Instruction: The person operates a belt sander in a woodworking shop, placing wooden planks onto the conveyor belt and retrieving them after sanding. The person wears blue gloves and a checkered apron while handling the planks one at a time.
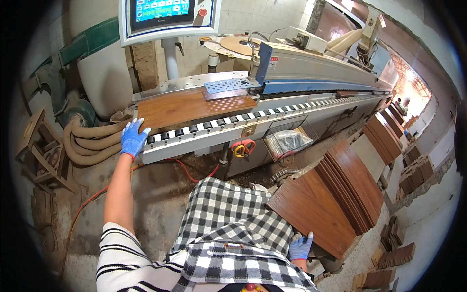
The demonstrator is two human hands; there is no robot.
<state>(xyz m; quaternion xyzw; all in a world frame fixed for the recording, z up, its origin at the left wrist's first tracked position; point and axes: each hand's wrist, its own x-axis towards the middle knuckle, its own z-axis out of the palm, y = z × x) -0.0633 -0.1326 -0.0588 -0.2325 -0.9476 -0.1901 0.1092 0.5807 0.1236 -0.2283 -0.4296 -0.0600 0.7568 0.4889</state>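
My left hand (133,137), in a blue and white glove, rests with stretched fingers on the near left corner of a brown wood-grain board (180,108). That board lies flat on the infeed of an edge banding machine (321,68), its far right part under a perforated blue plate (228,86). Down at the lower right, my right hand (300,247) wears a matching glove. Its fingers are apart beside the near left edge of another brown board (311,209), which leans against a row of similar boards (348,190); whether it touches the edge I cannot tell.
A roller track (214,125) runs along the machine's front. Below it hang red-handled scissors (242,147) and a wire basket (289,141) holding plastic. A control panel (168,19) stands above left, ribbed hoses (92,141) lie at left, and more board stacks (382,136) stand at right.
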